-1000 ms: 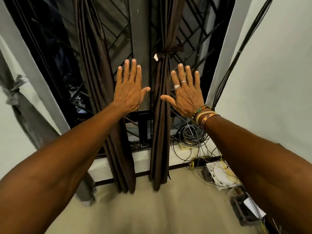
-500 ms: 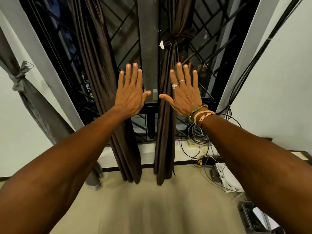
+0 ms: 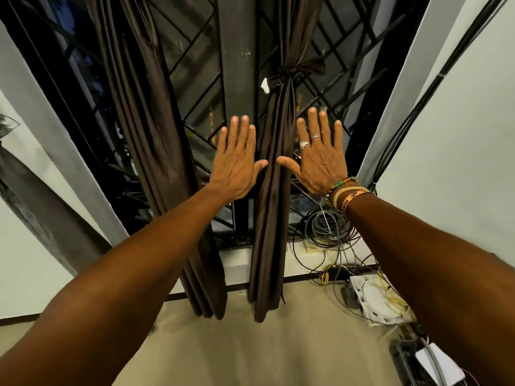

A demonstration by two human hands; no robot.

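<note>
Observed left hand [image 3: 237, 165] and right hand [image 3: 317, 162] raised side by side, backs to camera, fingers straight and nearly together, thumbs splayed inward, nothing gripped. Found tied brown curtain [image 3: 274, 224] hanging behind the gap between the thumbs, knotted above fingertip level; contact with it not determinable. Noted loose brown curtain [image 3: 150, 121] left of it, window grille [image 3: 195, 68] behind, cable coil [image 3: 328, 227] below right wrist

Big window [image 3: 195, 65] fills the top middle of the frame, dark outside, with a black metal grille [image 3: 334, 87] of diagonal bars over it. White walls [image 3: 459, 162] on both sides, black cables [image 3: 434, 87] running up the right one. Beige floor [image 3: 278, 352] along the bottom. Lower right is messy: a coil of wire [image 3: 331, 227] by the white sill [image 3: 237, 263], a white box [image 3: 376, 299] on the floor.
</note>
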